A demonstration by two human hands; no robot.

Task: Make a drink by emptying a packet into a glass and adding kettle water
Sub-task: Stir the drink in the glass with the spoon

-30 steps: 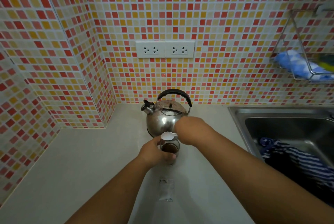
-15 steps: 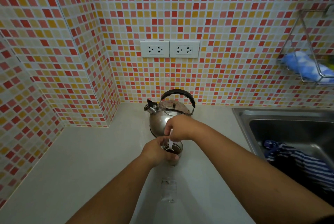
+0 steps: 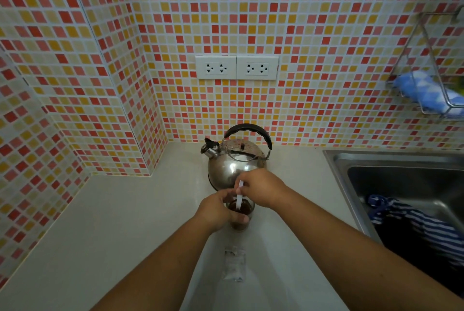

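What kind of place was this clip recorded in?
Most likely a home kitchen. A steel sink is set into a pale countertop, a stovetop kettle stands against a mosaic-tiled wall with twin sockets, and a wire rack holds a blue cloth.

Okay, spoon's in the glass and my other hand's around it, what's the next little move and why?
Probably stir a few slow turns. The right hand holds the white spoon with its tip down in dark liquid, the left hand grips the glass, and the kettle stands behind on the counter.
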